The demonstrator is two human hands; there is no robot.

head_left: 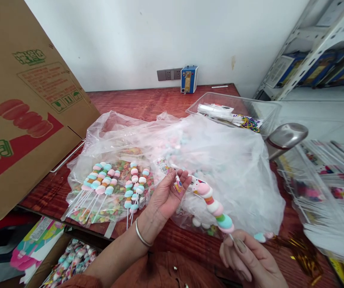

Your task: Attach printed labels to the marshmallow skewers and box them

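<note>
A candy skewer (214, 206), with pink, white and blue marshmallow pieces and orange and green gummy rings, lies slantwise between my hands. My right hand (250, 258) pinches its stick at the lower end. At the upper end, my left hand (172, 190) has thumb and finger closed on a printed clear wrapper (162, 165). Whether the wrapper covers the whole skewer I cannot tell. Left of my wrist, several similar candy skewers (100, 178) rest on a large clear plastic bag (124, 138) holding coloured gummy rings. More pale marshmallows show dimly through plastic behind my hands.
A cardboard box (31, 100) stands at the left. A clear tray (235, 102) with packets and beads sits at the back right, near a metal cylinder (287, 138). White sticks fill a clear bin (319, 212). Below the table edge, a carton (55, 260) holds wrapped sweets.
</note>
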